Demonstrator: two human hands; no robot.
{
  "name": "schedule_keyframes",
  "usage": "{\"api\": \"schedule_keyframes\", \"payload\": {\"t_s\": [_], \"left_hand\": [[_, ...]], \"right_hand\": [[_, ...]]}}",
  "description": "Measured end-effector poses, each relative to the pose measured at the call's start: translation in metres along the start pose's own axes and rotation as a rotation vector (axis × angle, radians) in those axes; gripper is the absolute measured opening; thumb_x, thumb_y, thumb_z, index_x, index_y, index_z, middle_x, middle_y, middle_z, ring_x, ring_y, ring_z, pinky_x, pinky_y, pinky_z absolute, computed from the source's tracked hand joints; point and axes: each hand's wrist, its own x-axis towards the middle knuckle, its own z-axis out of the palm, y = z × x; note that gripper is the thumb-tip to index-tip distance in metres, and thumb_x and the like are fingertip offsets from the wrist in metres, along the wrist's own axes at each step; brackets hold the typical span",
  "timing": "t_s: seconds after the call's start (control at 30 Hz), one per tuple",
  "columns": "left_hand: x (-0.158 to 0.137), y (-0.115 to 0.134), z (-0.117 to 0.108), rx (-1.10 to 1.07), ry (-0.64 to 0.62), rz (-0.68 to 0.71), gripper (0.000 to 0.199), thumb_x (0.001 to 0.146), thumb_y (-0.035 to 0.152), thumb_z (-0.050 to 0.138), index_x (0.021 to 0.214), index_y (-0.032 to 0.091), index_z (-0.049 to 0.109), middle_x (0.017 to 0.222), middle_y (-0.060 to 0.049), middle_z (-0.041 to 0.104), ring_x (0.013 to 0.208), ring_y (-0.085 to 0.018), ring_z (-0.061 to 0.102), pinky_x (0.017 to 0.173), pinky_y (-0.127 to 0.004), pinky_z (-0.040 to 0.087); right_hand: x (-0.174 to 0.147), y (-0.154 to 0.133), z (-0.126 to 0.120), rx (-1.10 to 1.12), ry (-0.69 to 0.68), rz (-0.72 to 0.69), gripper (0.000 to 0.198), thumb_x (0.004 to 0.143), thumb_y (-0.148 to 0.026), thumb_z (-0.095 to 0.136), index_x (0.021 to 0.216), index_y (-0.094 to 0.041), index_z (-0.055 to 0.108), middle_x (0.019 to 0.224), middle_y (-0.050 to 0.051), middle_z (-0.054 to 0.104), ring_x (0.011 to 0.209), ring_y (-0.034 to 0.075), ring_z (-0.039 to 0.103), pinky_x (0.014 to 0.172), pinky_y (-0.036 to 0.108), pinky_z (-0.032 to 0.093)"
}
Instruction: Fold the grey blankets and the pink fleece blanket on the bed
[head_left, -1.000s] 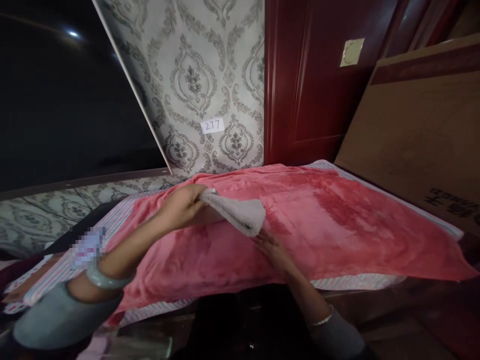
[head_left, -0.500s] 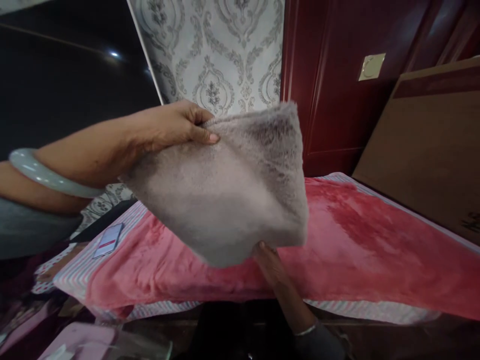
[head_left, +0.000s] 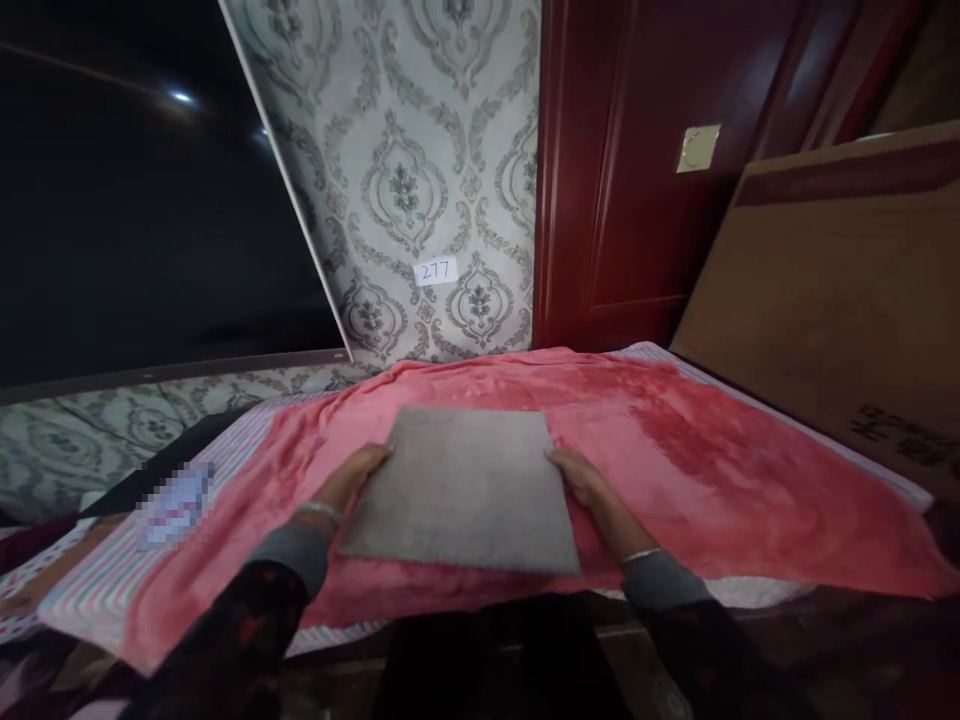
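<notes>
Down comes the grey cloth (head_left: 465, 490), held up before the patterned wall (head_left: 405, 185) half a second ago, now spread flat over the pink blanket (head_left: 690, 440). And it's right between my hands! Left hand (head_left: 360, 473) closed on its left edge, right hand (head_left: 581, 478) closed on its right edge, both gripping a bit nearer the far side. Most of the cloth stretches toward me, its near corners reaching past my fingers. Whether its underside touches the blanket, I can't tell.
</notes>
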Motion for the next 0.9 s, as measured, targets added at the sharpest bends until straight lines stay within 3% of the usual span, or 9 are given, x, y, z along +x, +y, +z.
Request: {"api": "schedule_keyframes", "payload": {"t_s": [0.07,0.17,0.33,0.47,0.6,0.77,0.83,0.9], "left_hand": [[0.008,-0.03,0.015,-0.028,0.041,0.003,0.046,0.068,0.062,0.072,0.061,0.018,0.061,0.064,-0.011,0.07,0.079,-0.031,0.07,0.072,-0.039,0.057],[0.025,-0.048,0.02,-0.042,0.061,-0.002,0.055,0.065,0.071,0.068,0.067,0.017,0.065,0.071,-0.015,0.072,0.08,-0.034,0.07,0.07,-0.041,0.056],[0.048,-0.053,0.021,0.135,0.245,0.032,0.039,0.066,0.056,0.072,0.065,0.019,0.06,0.07,-0.013,0.07,0.088,-0.035,0.069,0.073,-0.038,0.053],[0.048,-0.055,0.021,0.183,0.32,0.094,0.033,0.081,0.05,0.053,0.071,0.019,0.058,0.079,-0.009,0.07,0.092,-0.028,0.067,0.072,-0.032,0.05],[0.045,-0.057,0.012,0.224,0.325,0.1,0.04,0.087,0.052,0.046,0.08,0.016,0.061,0.081,-0.007,0.071,0.084,-0.024,0.067,0.066,-0.028,0.048],[0.041,-0.064,0.009,0.379,0.275,0.007,0.029,0.084,0.04,0.056,0.075,0.014,0.066,0.079,-0.013,0.073,0.083,-0.028,0.07,0.069,-0.032,0.051],[0.039,-0.064,0.009,0.452,0.263,-0.01,0.028,0.084,0.036,0.057,0.079,0.012,0.069,0.086,-0.018,0.074,0.088,-0.031,0.071,0.074,-0.035,0.052],[0.036,-0.06,0.01,0.513,0.276,0.008,0.032,0.086,0.033,0.054,0.098,0.008,0.07,0.103,-0.022,0.073,0.1,-0.033,0.069,0.084,-0.038,0.052]], "right_hand": [[0.007,0.015,-0.002,-0.028,0.01,0.046,0.027,0.069,-0.039,0.076,0.063,-0.017,0.061,0.054,0.005,0.062,0.046,0.018,0.055,0.045,0.028,0.045],[0.011,0.024,-0.003,-0.071,0.005,0.092,0.024,0.071,-0.038,0.074,0.068,-0.016,0.064,0.064,0.008,0.067,0.054,0.02,0.06,0.05,0.029,0.048],[0.014,0.021,0.0,-0.147,0.0,0.077,0.024,0.068,-0.037,0.075,0.079,-0.016,0.067,0.073,0.008,0.07,0.061,0.021,0.062,0.055,0.03,0.05],[0.02,0.01,0.002,-0.213,0.024,-0.023,0.028,0.07,-0.036,0.07,0.09,-0.016,0.07,0.078,0.006,0.072,0.068,0.022,0.064,0.058,0.028,0.05],[0.034,0.001,0.005,-0.304,0.056,-0.084,0.037,0.073,-0.038,0.066,0.1,-0.014,0.071,0.083,0.007,0.073,0.073,0.022,0.066,0.06,0.028,0.051],[0.045,0.014,0.01,-0.489,0.109,-0.077,0.035,0.076,-0.035,0.062,0.1,-0.011,0.071,0.079,0.007,0.072,0.074,0.024,0.067,0.067,0.031,0.053],[0.045,0.018,0.006,-0.576,0.126,-0.088,0.038,0.078,-0.032,0.06,0.107,-0.012,0.071,0.085,0.008,0.073,0.082,0.026,0.068,0.074,0.034,0.054],[0.044,0.015,0.005,-0.649,0.149,-0.111,0.047,0.078,-0.029,0.06,0.121,-0.012,0.067,0.099,0.011,0.073,0.097,0.029,0.067,0.087,0.04,0.053]]}}
